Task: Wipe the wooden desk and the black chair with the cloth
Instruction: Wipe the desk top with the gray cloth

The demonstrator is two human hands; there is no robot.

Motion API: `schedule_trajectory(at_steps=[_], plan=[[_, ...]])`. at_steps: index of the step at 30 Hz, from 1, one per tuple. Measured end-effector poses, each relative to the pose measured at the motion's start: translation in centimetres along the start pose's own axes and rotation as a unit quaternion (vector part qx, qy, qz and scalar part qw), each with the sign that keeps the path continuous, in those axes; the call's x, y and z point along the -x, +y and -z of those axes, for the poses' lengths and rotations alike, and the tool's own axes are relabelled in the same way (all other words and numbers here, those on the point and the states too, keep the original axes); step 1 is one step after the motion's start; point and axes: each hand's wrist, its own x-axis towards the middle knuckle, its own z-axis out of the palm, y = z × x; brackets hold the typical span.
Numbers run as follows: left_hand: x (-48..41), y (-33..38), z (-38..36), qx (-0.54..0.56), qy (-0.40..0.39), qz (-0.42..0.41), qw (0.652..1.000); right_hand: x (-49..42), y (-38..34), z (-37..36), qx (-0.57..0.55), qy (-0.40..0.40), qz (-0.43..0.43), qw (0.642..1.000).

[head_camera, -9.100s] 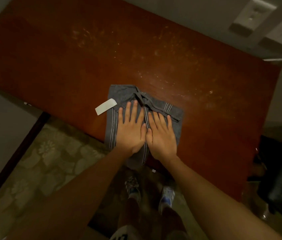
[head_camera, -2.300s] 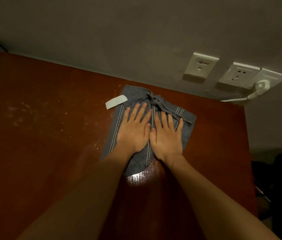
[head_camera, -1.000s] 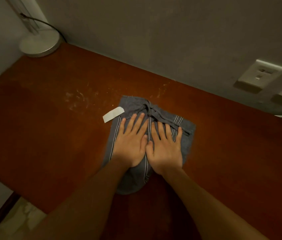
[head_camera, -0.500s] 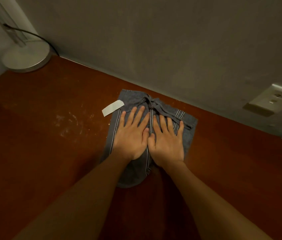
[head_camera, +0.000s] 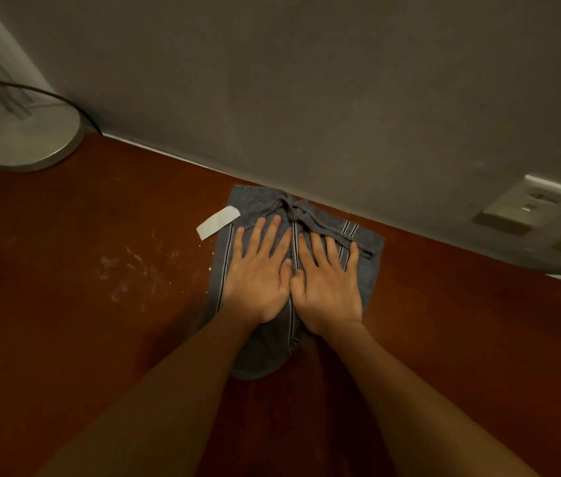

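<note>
A grey striped cloth [head_camera: 258, 208] with a white tag lies flat on the reddish wooden desk [head_camera: 82, 321], its far edge close to the wall. My left hand [head_camera: 258, 273] presses on the cloth's left half with straight, spread fingers. Beside it, thumbs touching, my right hand [head_camera: 329, 280] presses on the right half, also flat. A patch of pale dust [head_camera: 134, 270] marks the desk left of the cloth. The black chair is out of view.
A round white lamp base [head_camera: 31, 139] with a dark cable stands in the desk's far left corner. The grey wall [head_camera: 306, 98] runs along the desk's back edge, with a wall socket [head_camera: 533, 204] at the right.
Both hands have pushed the cloth away from me until it nearly meets the wall. The view has shifted left, bringing the lamp base further in and the sockets out to the right.
</note>
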Motion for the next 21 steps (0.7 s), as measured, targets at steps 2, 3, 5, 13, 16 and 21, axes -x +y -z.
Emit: schedule_trajectory(at_steps=[2,3,5,13,16,21], plan=[[-0.3,0.0,-0.1,-0.005,0.005,-0.002,1.000,-0.2,0.1,0.0,-0.002,0.008,0.001,1.000],[-0.6,-0.1,-0.1,0.000,0.005,-0.002,1.000,-0.5,0.1,0.0,-0.006,0.003,0.000,1.000],[-1.2,-0.2,-0.1,0.000,0.008,-0.001,1.000,-1.1,0.2,0.2,-0.012,0.009,-0.006,1.000],[-3.6,-1.0,-0.2,-0.002,0.010,-0.004,1.000,-3.5,0.5,0.0,-0.011,0.020,-0.004,1.000],[-5.0,-1.3,-0.1,-0.003,0.011,-0.004,1.000,-4.8,0.6,0.2,-0.008,0.018,-0.006,1.000],[-5.6,-1.7,-0.4,0.001,0.026,-0.007,1.000,-5.6,0.6,0.1,-0.007,0.026,-0.008,1.000]])
